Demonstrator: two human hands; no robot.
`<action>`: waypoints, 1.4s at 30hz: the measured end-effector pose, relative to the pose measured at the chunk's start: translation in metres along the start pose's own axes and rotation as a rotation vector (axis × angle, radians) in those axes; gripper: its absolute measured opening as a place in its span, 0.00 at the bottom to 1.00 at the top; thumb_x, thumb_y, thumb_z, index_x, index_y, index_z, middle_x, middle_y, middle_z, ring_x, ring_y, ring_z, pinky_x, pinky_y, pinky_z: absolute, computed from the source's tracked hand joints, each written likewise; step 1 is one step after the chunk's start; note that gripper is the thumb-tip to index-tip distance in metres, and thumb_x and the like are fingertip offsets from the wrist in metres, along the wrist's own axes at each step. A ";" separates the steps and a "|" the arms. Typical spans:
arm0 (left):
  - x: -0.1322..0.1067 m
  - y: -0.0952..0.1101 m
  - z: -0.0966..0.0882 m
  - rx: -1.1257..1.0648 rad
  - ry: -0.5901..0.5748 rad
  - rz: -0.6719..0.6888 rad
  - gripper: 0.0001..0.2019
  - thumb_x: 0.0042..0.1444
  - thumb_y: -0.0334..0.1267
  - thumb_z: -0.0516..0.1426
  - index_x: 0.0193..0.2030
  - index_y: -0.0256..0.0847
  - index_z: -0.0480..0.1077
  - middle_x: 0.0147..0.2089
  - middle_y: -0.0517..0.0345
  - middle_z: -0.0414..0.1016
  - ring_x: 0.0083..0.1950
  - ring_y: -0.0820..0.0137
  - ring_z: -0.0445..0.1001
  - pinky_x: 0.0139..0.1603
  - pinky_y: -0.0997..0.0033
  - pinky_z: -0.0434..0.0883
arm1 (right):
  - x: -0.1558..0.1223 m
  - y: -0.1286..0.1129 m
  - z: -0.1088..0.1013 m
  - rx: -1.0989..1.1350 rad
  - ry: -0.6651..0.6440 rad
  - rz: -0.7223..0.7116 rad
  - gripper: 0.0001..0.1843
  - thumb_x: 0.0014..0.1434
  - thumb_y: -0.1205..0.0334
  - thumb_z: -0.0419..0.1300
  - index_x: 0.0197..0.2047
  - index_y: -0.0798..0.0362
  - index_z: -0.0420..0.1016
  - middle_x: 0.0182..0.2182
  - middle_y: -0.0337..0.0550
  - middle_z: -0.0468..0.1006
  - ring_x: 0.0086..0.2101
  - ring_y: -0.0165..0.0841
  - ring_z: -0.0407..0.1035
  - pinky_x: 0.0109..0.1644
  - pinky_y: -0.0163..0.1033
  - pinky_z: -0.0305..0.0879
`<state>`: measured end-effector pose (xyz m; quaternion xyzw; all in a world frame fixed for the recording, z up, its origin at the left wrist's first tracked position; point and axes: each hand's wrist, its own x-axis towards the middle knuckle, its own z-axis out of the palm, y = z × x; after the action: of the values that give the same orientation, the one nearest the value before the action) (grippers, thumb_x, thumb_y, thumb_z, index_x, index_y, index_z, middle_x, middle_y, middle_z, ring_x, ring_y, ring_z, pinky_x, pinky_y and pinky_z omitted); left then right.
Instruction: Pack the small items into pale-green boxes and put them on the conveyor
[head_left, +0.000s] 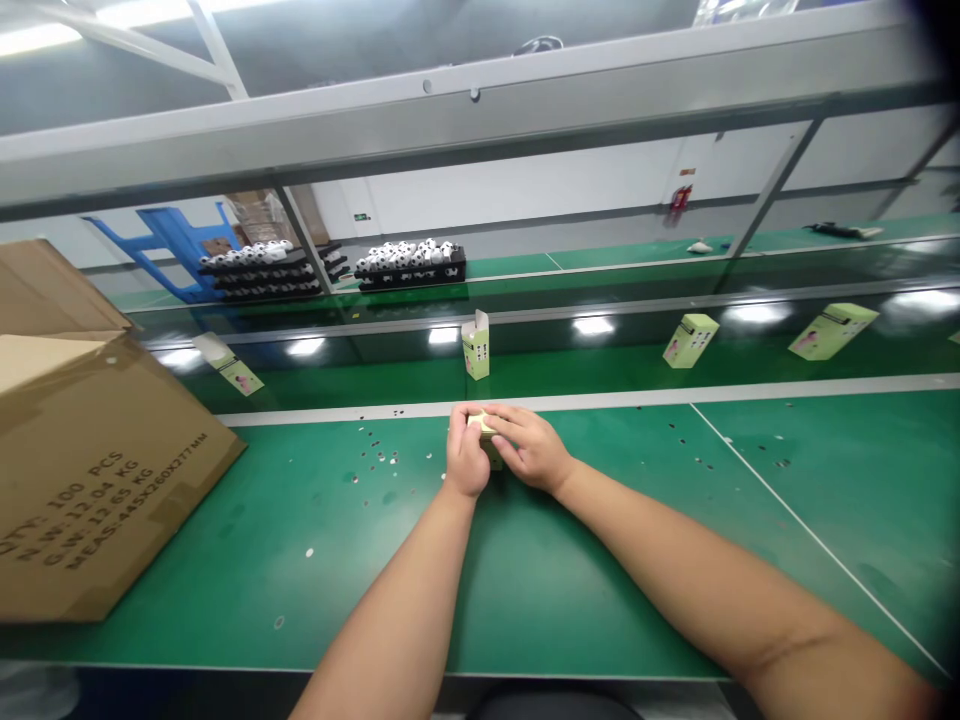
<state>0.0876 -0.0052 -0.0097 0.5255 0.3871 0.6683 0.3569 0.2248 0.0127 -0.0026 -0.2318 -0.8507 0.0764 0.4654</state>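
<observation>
Both of my hands meet on a small light-green box (486,428) at the middle of the green bench (330,540). My left hand (466,455) wraps its left side with fingers closed. My right hand (529,445) covers its top and right side, fingers pressed on it. Most of the box is hidden under my fingers. Just beyond my hands, an identical box (476,344) stands upright with its top flap open on the darker conveyor belt (600,355).
A large brown carton (90,470) lies tilted at the left. Three more green boxes lie on the belt: one at the left (232,366) and two at the right (690,340), (832,330). Black trays of white parts (411,262) sit behind. Small specks (379,455) dot the bench.
</observation>
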 end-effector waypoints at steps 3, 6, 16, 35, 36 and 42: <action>0.001 0.000 0.000 -0.058 -0.008 -0.054 0.13 0.60 0.36 0.47 0.51 0.43 0.61 0.47 0.55 0.66 0.44 0.70 0.70 0.44 0.70 0.70 | -0.005 -0.003 0.004 0.053 -0.013 0.113 0.22 0.58 0.66 0.57 0.57 0.47 0.66 0.59 0.48 0.66 0.57 0.40 0.64 0.58 0.50 0.66; 0.001 -0.005 0.001 -0.016 0.023 -0.105 0.24 0.61 0.40 0.48 0.64 0.45 0.51 0.56 0.50 0.63 0.50 0.67 0.70 0.47 0.67 0.70 | 0.004 0.010 -0.005 0.082 -0.125 0.224 0.22 0.57 0.65 0.59 0.55 0.49 0.66 0.53 0.49 0.72 0.48 0.38 0.70 0.51 0.46 0.69; 0.005 -0.022 0.006 0.294 -0.028 -0.334 0.25 0.59 0.41 0.53 0.63 0.39 0.58 0.52 0.48 0.70 0.53 0.63 0.70 0.57 0.60 0.65 | 0.034 0.157 -0.124 -0.550 0.118 0.894 0.28 0.58 0.64 0.56 0.61 0.57 0.62 0.51 0.57 0.70 0.48 0.43 0.69 0.51 0.44 0.65; 0.008 -0.018 0.002 0.191 0.129 -0.197 0.15 0.58 0.39 0.55 0.51 0.38 0.68 0.48 0.47 0.73 0.50 0.63 0.72 0.53 0.60 0.69 | 0.089 0.133 0.016 -0.047 0.140 0.888 0.31 0.60 0.55 0.56 0.63 0.56 0.53 0.51 0.56 0.74 0.48 0.41 0.72 0.53 0.47 0.68; 0.009 -0.018 0.001 0.184 0.194 -0.180 0.17 0.59 0.39 0.55 0.54 0.39 0.66 0.51 0.47 0.71 0.53 0.63 0.71 0.54 0.60 0.68 | 0.080 0.123 0.016 -0.003 0.115 0.845 0.29 0.61 0.55 0.54 0.63 0.55 0.53 0.51 0.53 0.74 0.48 0.39 0.72 0.53 0.45 0.68; 0.004 -0.010 0.007 0.116 0.165 -0.146 0.28 0.60 0.41 0.56 0.66 0.46 0.56 0.63 0.46 0.62 0.61 0.60 0.66 0.58 0.58 0.67 | 0.004 0.045 0.017 0.262 0.001 0.514 0.36 0.66 0.56 0.49 0.71 0.50 0.34 0.55 0.51 0.70 0.49 0.37 0.72 0.55 0.47 0.68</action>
<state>0.0944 0.0033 -0.0160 0.4589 0.4904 0.6579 0.3407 0.2236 0.0560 -0.0243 -0.3780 -0.7467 0.3009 0.4572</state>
